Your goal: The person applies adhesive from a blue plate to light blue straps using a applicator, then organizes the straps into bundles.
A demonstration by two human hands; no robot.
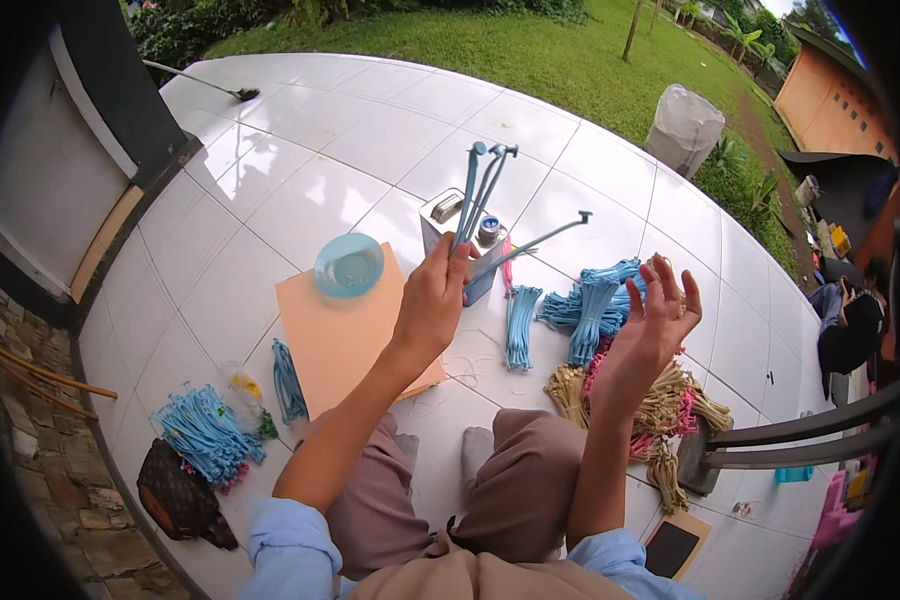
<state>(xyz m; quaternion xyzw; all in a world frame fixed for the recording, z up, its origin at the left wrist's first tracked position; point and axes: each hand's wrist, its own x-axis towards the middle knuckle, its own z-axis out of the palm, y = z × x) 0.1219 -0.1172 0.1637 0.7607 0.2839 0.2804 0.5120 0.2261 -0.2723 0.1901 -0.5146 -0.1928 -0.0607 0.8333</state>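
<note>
My left hand (430, 305) is raised in front of me, closed around several thin blue stems (477, 195) with small knobbed ends. Most point upward; one leans out to the right. Level with it on the right, my right hand (642, 345) has its fingers apart and holds nothing I can see. Below and behind that hand are bundles of blue stems (595, 310) and a pile of beige and pink bundles (660, 405). One blue bundle (521, 328) lies between my hands. A metal can (444, 207) with a blue cap stands partly hidden behind my left hand.
A blue translucent bowl (349, 266) sits on a tan board (315, 335). At left lie a heap of blue stems (210, 430) and a dark patterned bag (178, 490). A dark chair (800, 440) stands at right, with another person (850, 315) beyond. A mop (243, 95) lies far left.
</note>
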